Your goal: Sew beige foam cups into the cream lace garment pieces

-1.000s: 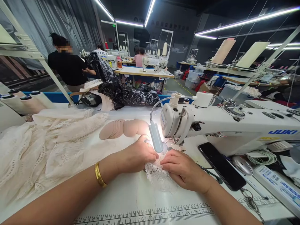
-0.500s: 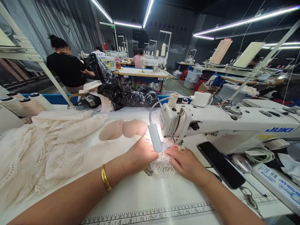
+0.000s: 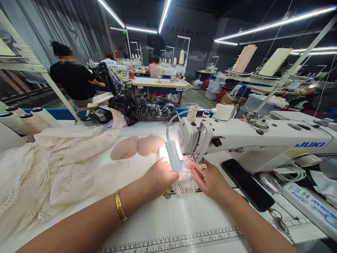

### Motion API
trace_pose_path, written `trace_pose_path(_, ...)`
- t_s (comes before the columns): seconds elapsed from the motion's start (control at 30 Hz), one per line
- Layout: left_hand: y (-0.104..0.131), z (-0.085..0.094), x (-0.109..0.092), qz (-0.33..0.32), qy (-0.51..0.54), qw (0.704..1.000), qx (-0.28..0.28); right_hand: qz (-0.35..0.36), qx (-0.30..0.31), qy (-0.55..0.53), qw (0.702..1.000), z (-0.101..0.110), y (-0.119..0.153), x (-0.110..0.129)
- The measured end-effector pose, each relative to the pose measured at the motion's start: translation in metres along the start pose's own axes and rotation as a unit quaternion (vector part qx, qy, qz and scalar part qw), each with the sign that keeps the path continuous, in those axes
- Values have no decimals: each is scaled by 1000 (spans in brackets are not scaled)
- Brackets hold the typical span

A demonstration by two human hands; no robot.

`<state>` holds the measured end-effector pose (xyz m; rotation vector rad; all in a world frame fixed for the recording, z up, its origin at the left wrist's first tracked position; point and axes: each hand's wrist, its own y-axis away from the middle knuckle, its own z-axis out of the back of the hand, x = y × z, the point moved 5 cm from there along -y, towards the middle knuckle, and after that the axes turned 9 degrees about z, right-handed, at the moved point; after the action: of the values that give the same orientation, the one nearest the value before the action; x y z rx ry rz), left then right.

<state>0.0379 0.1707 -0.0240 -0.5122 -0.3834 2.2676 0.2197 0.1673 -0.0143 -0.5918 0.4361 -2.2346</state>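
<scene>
A cream lace piece lies on the sewing machine bed, its fringed edge toward me. My left hand, closed, presses and grips the lace from the left, its fingertips partly behind the lamp. On the other side, my right hand pinches the lace's right edge with curled fingers close to the presser foot. The sewing machine stands over the lace, and the needle area is mostly hidden. A grey gooseneck lamp lights the spot brightly.
Beige oval pads lie behind my left hand. Cream lace fabric is heaped at left. A black phone, keys and a white box are at right. A printed ruler runs along the front. Black plastic bags sit behind.
My left hand has moved slightly down, showing more pale fabric behind it. My right fingers have curled more. The lace fringe has shifted a little right, and the view has moved slightly.
</scene>
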Motion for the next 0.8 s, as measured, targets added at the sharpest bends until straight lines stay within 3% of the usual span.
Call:
trace_pose_path(0.17, -2, 12, -4, -33, -63, 997, 33, 37, -19, 18, 999, -3, 3, 3)
trace_pose_path(0.33, 2, 27, -1, 52, -82, 992, 83, 97, -52, 22, 994, -6, 5, 12)
trace_pose_path(0.43, 1, 29, -9, 72, -49, 990, 110, 145, -50, -16, 988, -6, 3, 26)
trace_pose_path(0.53, -2, 31, -20, 37, 0, 993, 116, 185, -42, -63, 980, -4, 1, 36)
trace_pose_path(0.8, 6, 38, -7, 43, -9, 987, 156, 187, -6, -94, 978, -4, 0, 37)
